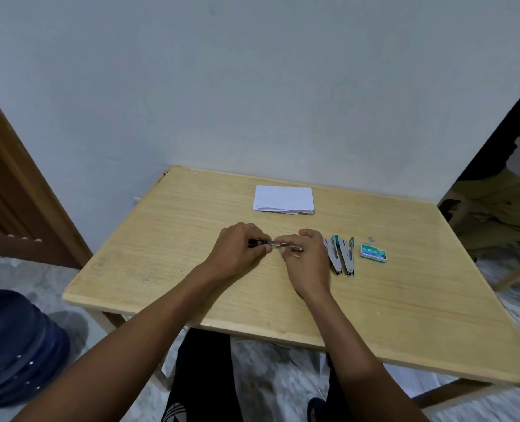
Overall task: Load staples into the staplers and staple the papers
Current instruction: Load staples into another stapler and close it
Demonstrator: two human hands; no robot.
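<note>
Your forearms point(149, 324) reach over the table point(167, 287), where your left hand point(237, 248) grips the dark end of one stapler point(278, 246) to steady it and your right hand point(305, 257) pinches its metal part, probably for loading; two other staplers point(340, 255) and the staple box point(373, 253) wait just beside, the papers point(284, 198) further behind

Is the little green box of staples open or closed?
Closed, it seems: the box of staples lies flat on the table, label up, with no tray sliding out. Loose staples lie beside it.

Soft even light, warped blurry edges
</note>
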